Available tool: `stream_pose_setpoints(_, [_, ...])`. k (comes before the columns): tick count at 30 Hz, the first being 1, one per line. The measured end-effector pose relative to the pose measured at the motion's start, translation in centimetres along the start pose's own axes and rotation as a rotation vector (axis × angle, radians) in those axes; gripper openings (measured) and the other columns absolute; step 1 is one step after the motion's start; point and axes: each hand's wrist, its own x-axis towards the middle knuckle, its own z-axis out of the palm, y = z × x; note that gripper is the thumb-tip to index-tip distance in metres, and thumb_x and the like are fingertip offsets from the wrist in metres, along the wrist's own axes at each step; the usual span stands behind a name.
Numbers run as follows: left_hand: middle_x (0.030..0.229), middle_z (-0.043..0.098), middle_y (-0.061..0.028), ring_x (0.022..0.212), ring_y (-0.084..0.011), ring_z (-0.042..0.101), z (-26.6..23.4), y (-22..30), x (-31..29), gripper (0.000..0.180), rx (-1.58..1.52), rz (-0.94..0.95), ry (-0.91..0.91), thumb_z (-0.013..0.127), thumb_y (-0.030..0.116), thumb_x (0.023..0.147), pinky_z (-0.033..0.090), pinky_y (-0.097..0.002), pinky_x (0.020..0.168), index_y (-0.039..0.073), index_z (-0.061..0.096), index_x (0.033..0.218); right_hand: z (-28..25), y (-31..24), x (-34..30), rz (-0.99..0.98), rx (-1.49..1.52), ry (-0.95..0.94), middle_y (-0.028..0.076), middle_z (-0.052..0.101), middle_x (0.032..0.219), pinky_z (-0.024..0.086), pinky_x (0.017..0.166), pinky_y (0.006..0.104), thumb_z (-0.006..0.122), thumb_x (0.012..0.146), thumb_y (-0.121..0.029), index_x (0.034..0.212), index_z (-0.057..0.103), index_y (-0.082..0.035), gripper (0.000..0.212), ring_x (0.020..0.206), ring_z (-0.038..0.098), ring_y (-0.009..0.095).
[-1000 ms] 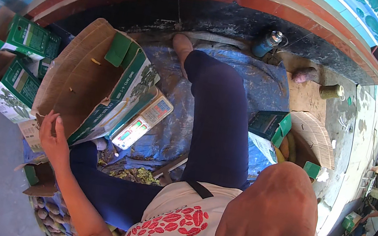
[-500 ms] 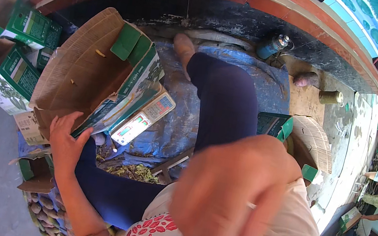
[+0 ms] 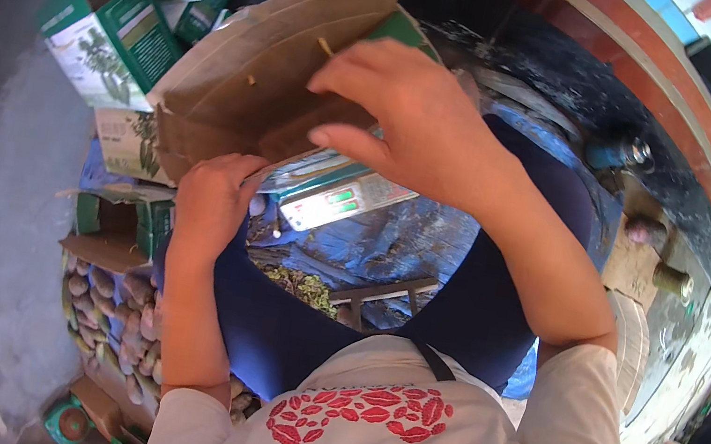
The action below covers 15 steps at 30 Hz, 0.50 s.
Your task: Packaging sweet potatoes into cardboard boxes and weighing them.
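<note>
A large open cardboard box (image 3: pixel 223 108) with a brown inside and green printed outer sides stands tilted in front of me, with small yellowish scraps in it. My left hand (image 3: pixel 212 197) grips the box's near edge, thumb and fingers on either side of the wall. Above the box's right side my right hand (image 3: pixel 398 115) is raised, thumb and fingers apart, holding nothing. Partly under the box's right side is a white scale (image 3: pixel 344 206) with lit green displays. My right forearm and hand hide part of the box's far right corner.
Green and white cartons (image 3: pixel 117 37) stand at the far left. A pile of brownish tubers (image 3: pixel 111 312) lies beside a small open box (image 3: pixel 117 223) on the left. My legs surround a blue tarp (image 3: pixel 409 241) with a wooden frame (image 3: pixel 386 294). A blue flask (image 3: pixel 610 153) stands far right.
My right hand has swung from close in front of me to above the box. My left hand stays at the box's edge. The view has turned, shifting the scene.
</note>
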Motion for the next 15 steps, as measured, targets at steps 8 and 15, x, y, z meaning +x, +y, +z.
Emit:
stream_pose_setpoints(8, [0.084,0.065,-0.0126,0.079,-0.0325,0.061,0.4,-0.2,-0.6,0.012,0.017,0.032,0.040,0.062,0.013,0.081,0.048,-0.0388,0.069,0.005,0.067,0.088,2.8,0.4,-1.1,0.145,-0.395,-0.703,0.007,0.064,0.081,0.050,0.072,0.0385,0.068,0.075,-0.019,0.086,0.062,-0.009,0.017,0.081,0.064,0.028])
stream_pose_setpoints(15, [0.084,0.065,-0.0123,0.080,-0.0327,0.062,0.4,-0.7,-1.3,0.013,0.012,-0.010,0.060,0.061,0.016,0.081,0.049,-0.0406,0.068,0.007,0.067,0.088,3.0,1.0,-0.5,0.031,-0.429,-0.633,0.009,0.063,0.075,0.050,0.068,0.0391,0.061,0.078,-0.017,0.078,0.063,-0.009,0.008,0.077,0.064,0.028])
